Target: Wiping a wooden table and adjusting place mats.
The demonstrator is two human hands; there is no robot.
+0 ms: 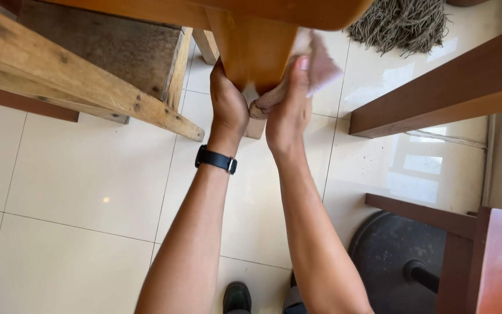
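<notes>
Both hands meet at a smooth, honey-coloured wooden leg [253, 58] that drops from the rounded edge of a tabletop above them. On the near side of that leg, the left hand [228, 104] is wrapped against the wood, fingers curled round its far side and out of sight, so how tightly they close cannot be told; a black wristband with a metal clasp [216, 159] circles the wrist just below it. Beside it, on the other face of the leg, the right hand [289, 113] presses a cleaning cloth [315, 67] against the wood, fingers held together and flat over the fabric. The cloth is pale pink with a fine woven, mesh-like texture, bunched into a roll under the palm and fanning out blurred beyond the fingertips.

To the left of the left hand stands a rough, knotty frame of unfinished pale timber [76, 81] with a coarse brown board set inside it. Beyond the right hand, at the far end, lies a grey-green string mop head [399, 23], shaggy with twisted cords. To the right of the right hand runs a dark brown, square-edged wooden beam [437, 93]. Beneath the forearms spreads a glossy cream tiled floor [76, 192], and near the right elbow sits a round, dark, dull metal base with a short post [405, 261].
</notes>
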